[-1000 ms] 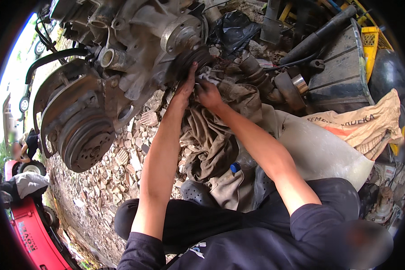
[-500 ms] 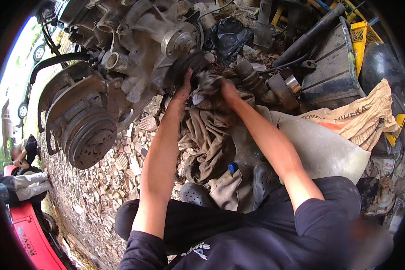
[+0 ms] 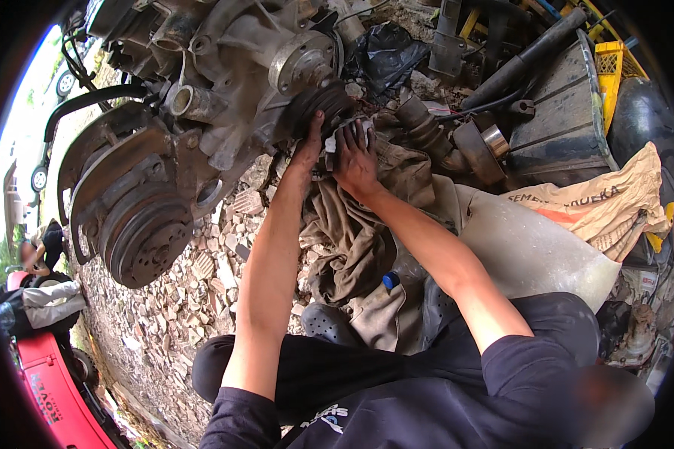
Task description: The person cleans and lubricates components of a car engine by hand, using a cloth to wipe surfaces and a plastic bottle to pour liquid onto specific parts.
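My left hand [image 3: 310, 144] grips the side of a dark round metal part [image 3: 314, 105] just below a flanged hub [image 3: 296, 63] on the large, grimy metal assembly [image 3: 228, 67]. Close to its right, my right hand [image 3: 353, 161] lies over a whitish rag [image 3: 333, 142], fingers curved onto it and pointing up toward the round part. Both hands are darkened with grime. A rumpled brown cloth [image 3: 344, 232] lies beneath them. At the left, a brake-disc-like assembly [image 3: 138, 236] with rusty plates hangs from the larger unit.
Broken rubble [image 3: 195, 307] covers the ground. To the right are cylindrical parts [image 3: 472, 150], a dark panel [image 3: 554, 112], a yellow crate [image 3: 610, 78], a paper sack [image 3: 591, 209] and a pale sheet [image 3: 517, 262]. A co-worker [image 3: 45, 254] is by a red vehicle [image 3: 60, 389] at the far left.
Compared with half a second ago, my right hand has shifted left and turned back-up over the rag, its fingers now visible. My left hand stays on the round part.
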Demonstrator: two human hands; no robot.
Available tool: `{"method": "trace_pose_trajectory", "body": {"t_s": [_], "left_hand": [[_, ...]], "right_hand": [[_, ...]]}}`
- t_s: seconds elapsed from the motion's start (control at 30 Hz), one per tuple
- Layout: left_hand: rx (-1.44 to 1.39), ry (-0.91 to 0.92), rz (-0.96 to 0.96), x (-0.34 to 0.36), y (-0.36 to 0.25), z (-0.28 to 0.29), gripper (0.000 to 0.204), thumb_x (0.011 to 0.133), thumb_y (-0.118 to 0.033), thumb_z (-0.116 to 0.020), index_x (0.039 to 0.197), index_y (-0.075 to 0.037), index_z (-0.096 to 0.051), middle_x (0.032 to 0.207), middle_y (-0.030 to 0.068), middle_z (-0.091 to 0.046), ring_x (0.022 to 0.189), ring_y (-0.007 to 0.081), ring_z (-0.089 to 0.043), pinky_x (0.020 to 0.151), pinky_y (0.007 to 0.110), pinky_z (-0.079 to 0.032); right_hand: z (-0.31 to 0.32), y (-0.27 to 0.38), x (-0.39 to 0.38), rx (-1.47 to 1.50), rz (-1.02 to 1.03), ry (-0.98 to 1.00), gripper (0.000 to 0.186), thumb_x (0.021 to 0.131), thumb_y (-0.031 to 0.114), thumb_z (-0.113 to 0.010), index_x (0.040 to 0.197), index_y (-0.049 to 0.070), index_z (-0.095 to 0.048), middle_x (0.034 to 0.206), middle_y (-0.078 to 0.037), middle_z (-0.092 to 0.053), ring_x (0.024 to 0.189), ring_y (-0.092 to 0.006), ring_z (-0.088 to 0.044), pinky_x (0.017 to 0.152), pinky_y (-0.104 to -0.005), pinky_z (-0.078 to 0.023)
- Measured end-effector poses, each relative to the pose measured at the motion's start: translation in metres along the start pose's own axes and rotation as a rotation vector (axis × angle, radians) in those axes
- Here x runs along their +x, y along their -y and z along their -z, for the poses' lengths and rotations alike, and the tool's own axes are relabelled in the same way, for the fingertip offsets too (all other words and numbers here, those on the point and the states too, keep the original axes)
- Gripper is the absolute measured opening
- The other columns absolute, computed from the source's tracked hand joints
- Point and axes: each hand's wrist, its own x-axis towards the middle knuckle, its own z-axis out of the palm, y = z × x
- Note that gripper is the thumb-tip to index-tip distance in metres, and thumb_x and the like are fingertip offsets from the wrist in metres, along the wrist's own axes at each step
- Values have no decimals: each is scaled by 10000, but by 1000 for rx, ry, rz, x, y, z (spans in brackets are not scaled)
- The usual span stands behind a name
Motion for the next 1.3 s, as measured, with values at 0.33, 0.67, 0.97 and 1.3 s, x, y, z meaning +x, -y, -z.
{"method": "trace_pose_trajectory", "body": {"t_s": [0.33,0.67,0.97,1.3], "left_hand": [[-152,-236,-4,6,8,-16,1010,790,-751,-502,1418,28,-364,1455,159,-395,1328,269,-378,1084,332,-282],[-353,-163,-123,41,79,5,917,863,-728,-392,1389,23,-393,1385,134,-467,1254,245,-452,1068,350,-313],[-366,-178,86,15,-1,-16,967,784,-733,-521,1416,-15,-380,1404,135,-449,1261,234,-444,1063,363,-316],[-196,-431,31,11,-14,-24,856,746,-566,-722,1360,-23,-474,1371,112,-487,1243,232,-458,1048,339,-335]], "right_hand": [[-8,-28,7,97,178,-76,398,781,102,-546,1146,-55,-569,1236,-238,-553,1243,-392,-454,1094,-556,-248],[-19,-6,7,320,192,138,450,692,194,-657,1041,-78,-575,1165,-302,-549,1206,-401,-480,1058,-462,-367],[0,-28,20,109,209,39,421,776,171,-565,1157,-2,-607,1300,-172,-538,1310,-309,-403,1120,-522,-223],[-7,-21,15,107,171,-84,408,783,163,-530,1132,-37,-603,1255,-207,-559,1268,-339,-438,1114,-530,-230]]}}
